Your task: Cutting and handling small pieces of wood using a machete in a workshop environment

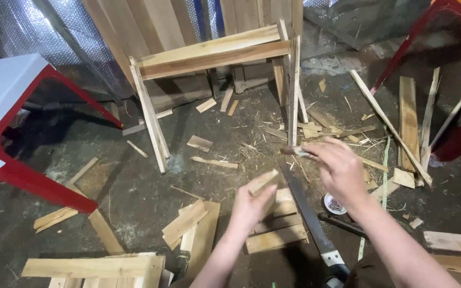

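The left hand point(252, 205) has its grip closed on a short wood block point(263, 181), long axis tilted, upper end pointing up and to the right, held above the floor point(124, 186). The right hand point(340, 170) pinches a thin, blurred object point(297, 152) at its fingertips; its kind cannot be told. Beneath the hands lie stacked wood offcuts point(276, 234) and a handsaw point(308, 213), blade running away from the person. A small round tin point(335, 204) sits just beside the right wrist. A wooden frame point(214, 53) stands beyond, upright.
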